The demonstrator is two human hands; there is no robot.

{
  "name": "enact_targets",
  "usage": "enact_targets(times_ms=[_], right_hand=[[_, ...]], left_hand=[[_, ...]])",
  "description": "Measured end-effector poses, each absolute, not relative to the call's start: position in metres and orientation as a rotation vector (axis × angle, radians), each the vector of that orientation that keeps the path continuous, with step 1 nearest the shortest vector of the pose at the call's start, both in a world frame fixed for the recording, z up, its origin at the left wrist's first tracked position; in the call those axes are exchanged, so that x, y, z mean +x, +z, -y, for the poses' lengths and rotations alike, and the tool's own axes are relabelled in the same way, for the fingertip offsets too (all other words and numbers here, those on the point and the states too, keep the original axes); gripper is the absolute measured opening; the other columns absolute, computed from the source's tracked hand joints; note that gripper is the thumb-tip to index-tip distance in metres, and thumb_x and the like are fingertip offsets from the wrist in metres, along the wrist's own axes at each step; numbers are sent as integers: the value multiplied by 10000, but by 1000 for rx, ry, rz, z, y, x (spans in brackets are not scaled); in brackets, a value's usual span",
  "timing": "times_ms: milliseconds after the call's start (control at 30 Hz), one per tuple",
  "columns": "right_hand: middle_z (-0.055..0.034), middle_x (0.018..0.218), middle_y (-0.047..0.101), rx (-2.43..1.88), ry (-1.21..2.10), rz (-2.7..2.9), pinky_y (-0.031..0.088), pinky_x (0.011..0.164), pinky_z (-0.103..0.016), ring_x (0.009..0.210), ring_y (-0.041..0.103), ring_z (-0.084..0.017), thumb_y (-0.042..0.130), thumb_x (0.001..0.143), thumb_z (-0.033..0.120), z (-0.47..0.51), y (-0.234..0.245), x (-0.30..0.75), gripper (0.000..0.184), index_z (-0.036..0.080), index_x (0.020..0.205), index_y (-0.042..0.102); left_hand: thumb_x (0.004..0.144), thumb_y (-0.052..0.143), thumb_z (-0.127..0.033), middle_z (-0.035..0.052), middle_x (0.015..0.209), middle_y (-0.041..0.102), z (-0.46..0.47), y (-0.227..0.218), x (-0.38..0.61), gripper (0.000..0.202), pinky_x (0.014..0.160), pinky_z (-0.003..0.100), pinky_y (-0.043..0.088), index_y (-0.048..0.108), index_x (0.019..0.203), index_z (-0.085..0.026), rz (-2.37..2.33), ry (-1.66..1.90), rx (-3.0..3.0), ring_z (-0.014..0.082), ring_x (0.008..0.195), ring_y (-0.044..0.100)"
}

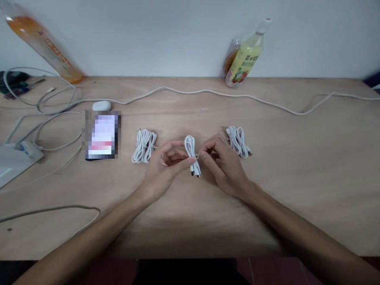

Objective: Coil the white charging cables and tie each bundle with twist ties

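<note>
A coiled white charging cable is held between the thumb and fingers of my left hand, above the middle of the table. Its dark plug ends point down toward me. A thin white twist tie runs round the coil and sticks out to the right. My right hand pinches at the end of this tie, thumb against forefinger. Just left of my left hand lies a tied bundle of white cable. Another bundled white cable rests beyond my right hand, partly behind it.
A phone and a white earbud case lie on the left. One long white cord crosses the table's back. An orange drink bottle and a yellow drink bottle stand by the wall. Loose cables and a white device occupy the left side.
</note>
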State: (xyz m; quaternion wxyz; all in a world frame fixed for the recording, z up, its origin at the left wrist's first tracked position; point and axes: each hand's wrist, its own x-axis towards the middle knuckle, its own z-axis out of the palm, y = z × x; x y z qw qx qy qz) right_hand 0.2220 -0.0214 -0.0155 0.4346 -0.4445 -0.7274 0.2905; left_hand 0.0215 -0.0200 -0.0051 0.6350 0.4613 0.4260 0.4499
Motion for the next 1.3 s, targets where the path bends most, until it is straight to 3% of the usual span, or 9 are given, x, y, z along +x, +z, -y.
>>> enact_targets(times_ms=[200,467,667,933,1300], right_hand=[[17,830,583,-1156,992,1693,411,606,-306,683,517,-149,584,1076,302,22,-17,219,167,249,919,567],[-23,973,662,-1061,837,1859,462,622,-298,756,590,-162,666,1067,246,18,-15,228,38,250,1045,697],[-21,922,676,-973,630,2005,487,644,-307,748,586,-171,674,1081,213,12,-19,235,82,251,1043,736],[-51,993,695,-959,448,2110,514,678,-330,775,607,-186,603,1118,198,13,-22,234,104,238,1068,685],[-36,969,634,-1049,631,2048,498,777,-346,828,574,-204,545,1104,186,15,-20,228,144,253,979,574]], left_hand=[[791,980,-283,-3,854,803,19,-9,21,366,842,323,627,746,1061,-204,-964,1045,1085,188,845,775],[762,1006,-306,6,860,825,19,-6,19,370,833,330,627,778,1034,-203,-1006,1006,1040,196,825,779],[812,960,-319,22,883,835,19,-10,20,339,821,320,637,768,1061,-191,-983,1009,1085,189,829,787],[829,926,-302,22,896,834,19,-12,19,314,841,330,660,756,1068,-189,-981,997,1146,191,848,798],[809,933,-248,14,884,830,19,-11,21,286,823,293,657,759,1028,-187,-955,1008,1148,175,847,795]])
